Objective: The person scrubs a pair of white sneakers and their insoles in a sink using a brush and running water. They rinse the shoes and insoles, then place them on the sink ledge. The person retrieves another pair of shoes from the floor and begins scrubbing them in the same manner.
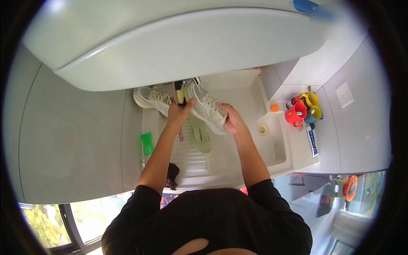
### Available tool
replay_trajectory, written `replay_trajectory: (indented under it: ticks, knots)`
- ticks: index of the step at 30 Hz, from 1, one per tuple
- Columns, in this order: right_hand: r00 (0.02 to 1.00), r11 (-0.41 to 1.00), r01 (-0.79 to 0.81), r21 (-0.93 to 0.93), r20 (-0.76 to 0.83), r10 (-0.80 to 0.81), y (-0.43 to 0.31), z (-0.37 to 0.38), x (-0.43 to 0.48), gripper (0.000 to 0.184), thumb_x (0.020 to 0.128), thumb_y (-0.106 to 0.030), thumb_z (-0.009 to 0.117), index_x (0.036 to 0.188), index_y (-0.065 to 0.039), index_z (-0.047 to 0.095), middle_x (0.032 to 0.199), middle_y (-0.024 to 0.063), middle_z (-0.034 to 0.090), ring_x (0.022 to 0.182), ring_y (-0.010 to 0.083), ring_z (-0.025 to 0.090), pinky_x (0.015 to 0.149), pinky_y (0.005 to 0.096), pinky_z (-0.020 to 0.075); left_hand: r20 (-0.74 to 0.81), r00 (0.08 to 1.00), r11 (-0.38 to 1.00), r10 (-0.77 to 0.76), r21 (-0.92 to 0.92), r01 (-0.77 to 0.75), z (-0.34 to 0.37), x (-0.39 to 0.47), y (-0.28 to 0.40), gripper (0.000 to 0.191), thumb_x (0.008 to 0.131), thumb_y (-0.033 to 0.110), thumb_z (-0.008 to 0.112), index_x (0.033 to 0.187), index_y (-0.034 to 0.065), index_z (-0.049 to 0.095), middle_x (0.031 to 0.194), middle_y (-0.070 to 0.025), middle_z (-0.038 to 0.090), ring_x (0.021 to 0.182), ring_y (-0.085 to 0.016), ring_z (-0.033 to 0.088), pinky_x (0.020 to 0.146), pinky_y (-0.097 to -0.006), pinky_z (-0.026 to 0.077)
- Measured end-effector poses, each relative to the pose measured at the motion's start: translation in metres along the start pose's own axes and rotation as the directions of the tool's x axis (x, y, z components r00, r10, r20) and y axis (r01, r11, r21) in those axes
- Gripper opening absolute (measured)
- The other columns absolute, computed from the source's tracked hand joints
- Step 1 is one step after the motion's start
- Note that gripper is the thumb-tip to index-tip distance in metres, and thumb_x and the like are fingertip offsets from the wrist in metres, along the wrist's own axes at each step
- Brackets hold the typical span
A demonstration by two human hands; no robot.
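My left hand (180, 111) is closed on a scrub brush (180, 93) with pale yellow bristles, held upright against the toe end of a white lace-up sneaker (204, 105). My right hand (232, 118) grips that sneaker near its ankle opening and laces. The matching sneaker (153, 98) lies to the left, partly behind my left hand. A pale green insole (200, 135) rests on the ribbed washboard part of the sink (188, 159), below the held sneaker. A pinkish handle end (181, 135) shows under my left wrist.
A green block (147, 143) and dark cloth (172, 175) are at the left. On the right ledge stand a red mug (295, 114), yellow mug (310, 99), blue mug (313, 114), an orange cap (274, 107) and a toothpaste tube (313, 142). A white cabinet (191, 47) overhangs the sink.
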State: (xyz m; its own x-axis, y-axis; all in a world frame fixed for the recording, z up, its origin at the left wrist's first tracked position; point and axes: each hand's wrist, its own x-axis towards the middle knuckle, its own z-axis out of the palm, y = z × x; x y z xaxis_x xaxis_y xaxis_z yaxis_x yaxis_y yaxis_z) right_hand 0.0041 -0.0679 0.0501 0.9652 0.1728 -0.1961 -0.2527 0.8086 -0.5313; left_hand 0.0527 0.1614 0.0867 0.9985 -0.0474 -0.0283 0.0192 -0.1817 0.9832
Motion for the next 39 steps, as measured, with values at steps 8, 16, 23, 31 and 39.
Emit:
replay_trajectory:
  ticks: [8,16,23,31,39]
  knots:
    - [1.000,0.999,0.006,0.039,0.025,-0.007,0.017,-0.013,0.012,0.037,0.088,0.002,0.062,0.124,0.009,0.059,0.120,0.0172,0.067,0.110,0.0275,0.067,0.100,0.0391,0.0529,0.105,0.936,0.708,0.336,0.628,-0.324,0.018,-0.010,-0.006,0.073,0.098,0.049,0.062,0.155,0.0169,0.031,0.096,-0.0176,0.064,0.072,-0.033,0.066,0.061,-0.0471,0.053]
    - [0.993,0.996,0.087,0.011,-0.084,-0.086,0.069,-0.036,-0.011,0.062,0.069,0.016,0.052,0.129,0.005,0.052,0.125,0.0158,0.063,0.118,0.0323,0.062,0.100,0.0398,0.0510,0.312,0.949,0.507,0.042,0.812,-0.289,0.041,-0.061,-0.027,0.072,0.103,0.042,0.051,0.164,0.0326,0.014,0.100,-0.0256,0.062,0.078,-0.045,0.068,0.064,-0.0521,0.056]
    - [0.991,0.990,0.062,-0.125,-0.113,-0.076,0.067,-0.031,-0.008,0.066,0.064,0.021,0.050,0.128,0.003,0.051,0.125,0.0144,0.061,0.114,0.0311,0.063,0.090,0.0363,0.0519,0.280,0.960,0.676,-0.012,0.710,-0.198,0.052,-0.046,-0.030,0.061,0.107,0.043,0.041,0.163,0.0345,0.018,0.107,-0.0264,0.062,0.082,-0.048,0.067,0.071,-0.0558,0.055]
    - [0.980,0.958,0.132,-0.255,-0.110,-0.165,0.072,-0.024,-0.022,0.063,0.065,0.018,0.051,0.125,0.000,0.055,0.123,0.0108,0.061,0.108,0.0261,0.064,0.082,0.0295,0.0488,0.217,0.975,0.652,0.054,0.731,-0.199,0.039,-0.023,-0.003,0.055,0.108,0.041,0.038,0.161,0.0386,0.022,0.108,-0.0255,0.063,0.088,-0.046,0.067,0.073,-0.0541,0.054]
    - [0.981,0.986,0.058,-0.154,-0.177,-0.085,0.057,-0.026,-0.018,0.057,0.065,0.018,0.052,0.116,-0.006,0.051,0.115,0.0081,0.058,0.107,0.0231,0.061,0.079,0.0293,0.0493,0.279,0.948,0.810,0.153,0.514,-0.282,0.062,-0.069,-0.030,0.053,0.104,0.035,0.047,0.156,0.0386,0.037,0.101,-0.0237,0.069,0.082,-0.044,0.067,0.072,-0.0536,0.053]
